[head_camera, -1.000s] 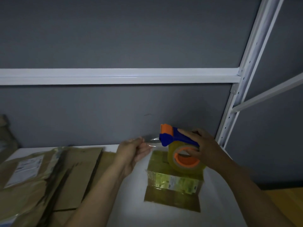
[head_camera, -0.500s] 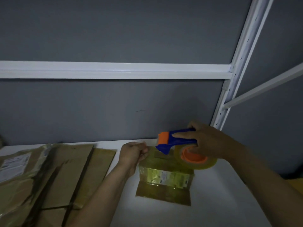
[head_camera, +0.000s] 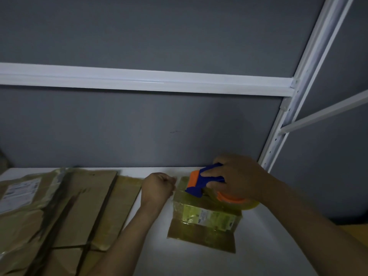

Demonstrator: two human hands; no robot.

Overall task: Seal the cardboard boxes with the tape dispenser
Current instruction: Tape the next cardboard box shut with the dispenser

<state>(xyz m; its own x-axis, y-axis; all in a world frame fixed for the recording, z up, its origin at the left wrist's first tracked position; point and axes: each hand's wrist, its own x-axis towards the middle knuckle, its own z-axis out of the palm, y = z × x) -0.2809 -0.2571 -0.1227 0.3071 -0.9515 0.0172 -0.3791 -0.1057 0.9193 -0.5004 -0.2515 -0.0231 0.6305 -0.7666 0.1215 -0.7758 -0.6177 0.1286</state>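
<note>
Grey wall (head_camera: 139, 126) fills the back of my feed, crossed by a white rail (head_camera: 139, 80). At the left, flattened cardboard (head_camera: 65, 212) lies stacked on the white bench (head_camera: 155, 251). Next comes the left hand (head_camera: 157, 188), its fingers clenched against the left edge of the small cardboard box (head_camera: 205, 216); whether they pinch tape I cannot tell. That box sits right of centre on the bench, one flap lying open on the near side. On its top rests the blue-and-orange tape dispenser (head_camera: 201, 181), the right hand (head_camera: 239, 178) fingers grasping it from above. A white upright (head_camera: 286, 120) rises at the right.
</note>
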